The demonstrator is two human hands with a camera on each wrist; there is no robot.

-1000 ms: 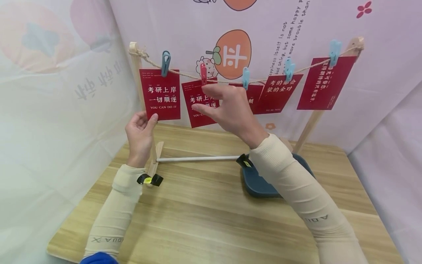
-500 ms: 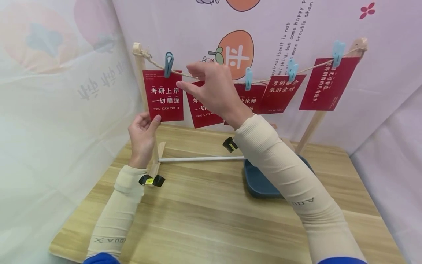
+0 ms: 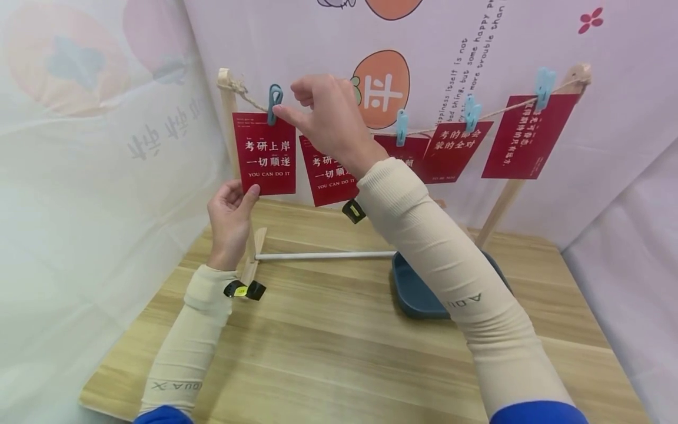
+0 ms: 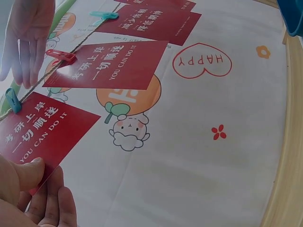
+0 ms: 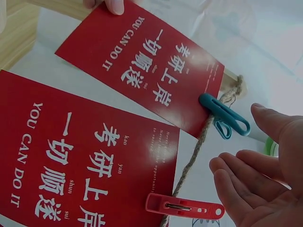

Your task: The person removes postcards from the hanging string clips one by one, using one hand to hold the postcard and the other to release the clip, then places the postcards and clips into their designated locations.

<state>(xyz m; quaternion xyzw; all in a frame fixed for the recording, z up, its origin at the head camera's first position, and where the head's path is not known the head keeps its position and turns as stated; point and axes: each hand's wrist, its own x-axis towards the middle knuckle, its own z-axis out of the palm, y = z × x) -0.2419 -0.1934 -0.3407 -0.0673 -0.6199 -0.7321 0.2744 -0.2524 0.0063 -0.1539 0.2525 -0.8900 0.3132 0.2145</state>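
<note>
The leftmost red card (image 3: 267, 154) hangs from a twine line under a dark teal clothespin (image 3: 273, 105). My left hand (image 3: 231, 224) pinches that card's lower left corner between thumb and fingers. My right hand (image 3: 333, 118) is raised beside the clothespin, thumb and fingers apart. In the right wrist view a gap shows between the right hand (image 5: 265, 175) and the teal clothespin (image 5: 225, 116). A second red card (image 3: 331, 176) hangs to the right, partly behind the right hand; its red clothespin (image 5: 184, 205) shows in the right wrist view.
More red cards hang farther right, including one at the far end (image 3: 529, 138), under light blue clothespins (image 3: 401, 126). Wooden posts (image 3: 498, 212) carry the twine, with a white rod (image 3: 325, 255) low between them. A dark blue tray (image 3: 418, 303) stands on the wooden table (image 3: 318, 353).
My right hand has moved left and up along the twine, from the red clothespin to beside the dark teal one. The left hand keeps pinching the card's corner.
</note>
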